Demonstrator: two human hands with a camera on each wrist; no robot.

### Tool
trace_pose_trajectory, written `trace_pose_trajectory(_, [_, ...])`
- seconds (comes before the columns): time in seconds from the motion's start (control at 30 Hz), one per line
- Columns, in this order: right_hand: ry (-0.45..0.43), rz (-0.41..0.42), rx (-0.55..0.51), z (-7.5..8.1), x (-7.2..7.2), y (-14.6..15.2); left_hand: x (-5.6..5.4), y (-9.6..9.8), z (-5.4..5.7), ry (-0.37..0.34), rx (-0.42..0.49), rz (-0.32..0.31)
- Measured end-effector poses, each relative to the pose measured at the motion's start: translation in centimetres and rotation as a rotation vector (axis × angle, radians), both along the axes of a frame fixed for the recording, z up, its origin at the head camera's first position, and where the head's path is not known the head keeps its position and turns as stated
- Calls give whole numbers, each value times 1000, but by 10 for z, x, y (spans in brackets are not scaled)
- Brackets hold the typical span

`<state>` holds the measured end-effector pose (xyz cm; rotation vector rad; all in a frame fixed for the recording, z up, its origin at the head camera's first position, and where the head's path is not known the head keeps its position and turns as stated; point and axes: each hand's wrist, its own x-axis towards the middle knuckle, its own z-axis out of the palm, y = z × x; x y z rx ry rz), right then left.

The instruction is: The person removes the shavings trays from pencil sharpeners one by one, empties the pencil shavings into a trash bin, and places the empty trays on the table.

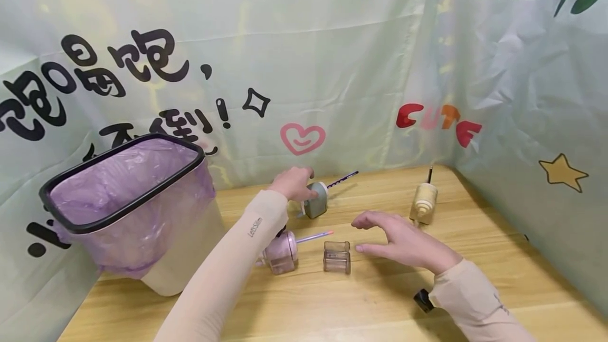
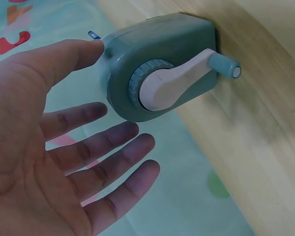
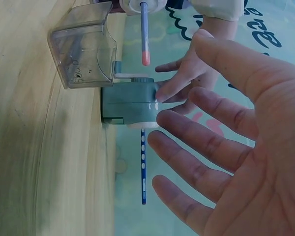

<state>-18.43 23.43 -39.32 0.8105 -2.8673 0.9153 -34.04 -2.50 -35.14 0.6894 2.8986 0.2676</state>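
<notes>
A teal crank pencil sharpener (image 1: 315, 206) stands on the wooden table, a dark blue pencil (image 1: 343, 179) sticking out of its far side. In the left wrist view its white crank (image 2: 179, 81) faces the palm. My left hand (image 1: 293, 183) reaches to it, thumb tip right at its upper edge, other fingers spread beside it. My right hand (image 1: 401, 239) hovers over the table with fingers parted and nothing in them. Near its thumb sits a clear smoky shavings box (image 1: 336, 262). A pink sharpener (image 1: 281, 251), holding a light purple pencil (image 1: 314, 237), stands partly hidden by the left forearm.
A cream sharpener (image 1: 425, 199) with a dark pencil (image 1: 430, 174) stands at the back right. To the left is a large bin (image 1: 190, 255) with a black rim and purple liner. Printed cloth (image 1: 351, 78) hangs behind and along the right side of the table (image 1: 380, 310).
</notes>
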Motion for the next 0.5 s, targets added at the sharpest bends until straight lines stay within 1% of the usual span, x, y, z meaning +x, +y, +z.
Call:
trace_pose_trajectory(0.2, [-15, 2, -5, 0, -1, 1, -2, 7, 2, 19, -46, -6])
trace_pose_trajectory(0.4, [-40, -6, -3, 0, -1, 2, 1, 13, 6, 35, -84, -24])
trace_pose_trajectory(0.5, [-38, 2, 0, 0, -2, 3, 1, 15, 5, 35, -101, -34])
